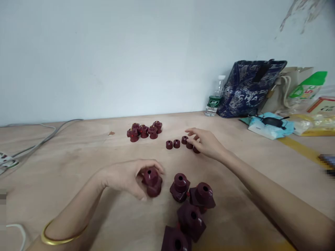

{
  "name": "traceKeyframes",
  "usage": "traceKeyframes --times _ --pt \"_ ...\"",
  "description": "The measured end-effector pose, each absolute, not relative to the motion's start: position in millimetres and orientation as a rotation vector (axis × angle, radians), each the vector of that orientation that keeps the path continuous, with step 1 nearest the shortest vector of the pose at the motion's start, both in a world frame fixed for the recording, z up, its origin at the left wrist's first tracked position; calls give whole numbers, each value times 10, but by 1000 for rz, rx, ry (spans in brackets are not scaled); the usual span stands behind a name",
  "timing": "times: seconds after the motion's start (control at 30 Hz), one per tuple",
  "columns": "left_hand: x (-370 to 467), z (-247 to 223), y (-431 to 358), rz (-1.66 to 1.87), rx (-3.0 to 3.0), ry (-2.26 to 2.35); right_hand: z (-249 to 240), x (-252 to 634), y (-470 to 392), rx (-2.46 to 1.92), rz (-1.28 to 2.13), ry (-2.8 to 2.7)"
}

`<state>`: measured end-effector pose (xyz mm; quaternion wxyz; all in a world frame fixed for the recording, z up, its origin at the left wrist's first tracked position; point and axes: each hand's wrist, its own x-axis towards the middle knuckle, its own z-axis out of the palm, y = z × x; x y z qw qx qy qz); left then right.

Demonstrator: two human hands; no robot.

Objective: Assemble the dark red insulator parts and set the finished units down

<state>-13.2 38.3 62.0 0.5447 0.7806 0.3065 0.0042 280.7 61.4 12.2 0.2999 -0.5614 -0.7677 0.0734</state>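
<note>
My left hand (128, 177) is wrapped round a dark maroon part (152, 183) with a round, holed top, above the wooden table (78, 174). Back and to the right, my right hand (205, 141) reaches over a row of small maroon caps (176, 143). Its fingers are apart at the caps on the row's right end; no lifted cap shows. Several larger maroon parts (180, 186) with square flanges and holed round tops stand in front, between my arms. Farther back is a cluster of similar maroon parts (143, 130) with brass-coloured tops.
A water bottle (213, 101) and a dark blue bag (251, 90) stand by the wall at the right. Beside them lie a light blue pack (269, 127) and plastic packages (309, 122). Grey cables (47, 137) run along the left.
</note>
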Motion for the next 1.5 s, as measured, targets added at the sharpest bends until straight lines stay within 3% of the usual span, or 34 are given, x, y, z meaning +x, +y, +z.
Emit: traceKeyframes --times 0.1,0.2,0.37,0.5,0.6,0.83,1.1,1.33,1.5 --pt "-191 618 441 -76 1630 617 -44 2756 671 -1457 4 -2112" --pt "-154 510 652 147 1647 684 -161 2620 664 -1485 -121 -2218" --pt "108 260 1182 934 2038 1469 -218 2509 627 -1538 -186 -2346" --pt "318 110 1378 1034 2191 1763 -179 2560 580 -1517 -221 -2309" --pt "351 1 1282 1112 2135 1646 -104 2609 530 -1439 -197 -2224" --pt "355 -237 888 1165 1861 1087 7 2422 507 -1147 353 -1891" --pt "385 -129 845 941 1866 1106 -136 2418 485 -1241 435 -1859" --pt "426 104 687 1190 939 883 -126 2334 422 -1086 672 -1608" --pt "512 151 631 1204 804 778 -56 2246 320 -1001 663 -1719"
